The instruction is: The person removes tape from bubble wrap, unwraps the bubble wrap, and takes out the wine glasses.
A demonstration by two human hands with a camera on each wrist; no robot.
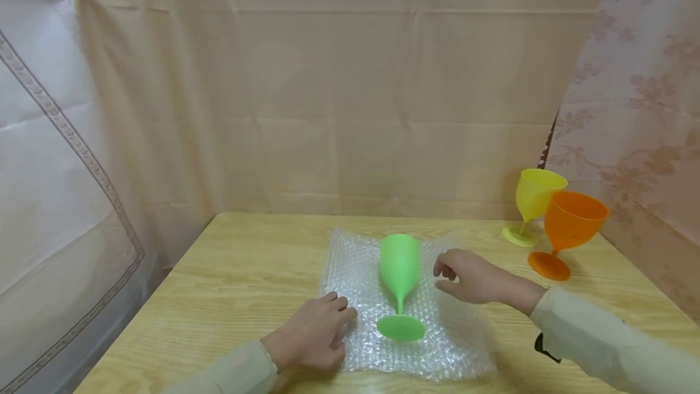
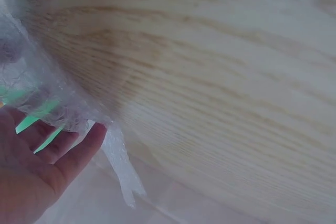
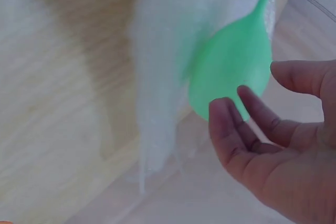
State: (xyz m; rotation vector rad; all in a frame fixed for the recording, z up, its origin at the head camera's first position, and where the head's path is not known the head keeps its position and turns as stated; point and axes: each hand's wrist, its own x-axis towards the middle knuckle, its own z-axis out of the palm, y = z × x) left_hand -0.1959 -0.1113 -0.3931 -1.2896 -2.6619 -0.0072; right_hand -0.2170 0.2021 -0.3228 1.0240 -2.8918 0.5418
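Note:
A light green plastic goblet point(image 1: 400, 266) lies on its side on a sheet of bubble wrap point(image 1: 363, 345), its round foot toward me and its mouth away. At the sheet's left edge is my left hand point(image 1: 317, 330); in the left wrist view its fingers point(image 2: 84, 153) reach to the wrap's edge, and the thumb is hidden. My right hand point(image 1: 473, 276) hovers over the wrap's right side, just right of the goblet's bowl. Its fingers point(image 3: 226, 129) are loosely bent, the thumb stands apart, and nothing is between them.
A yellow goblet point(image 1: 536, 193) and an orange goblet point(image 1: 574, 224) stand upright at the table's back right, beyond my right wrist. The wooden table point(image 1: 240, 272) has cloth hangings point(image 1: 328, 78) behind it and at both sides.

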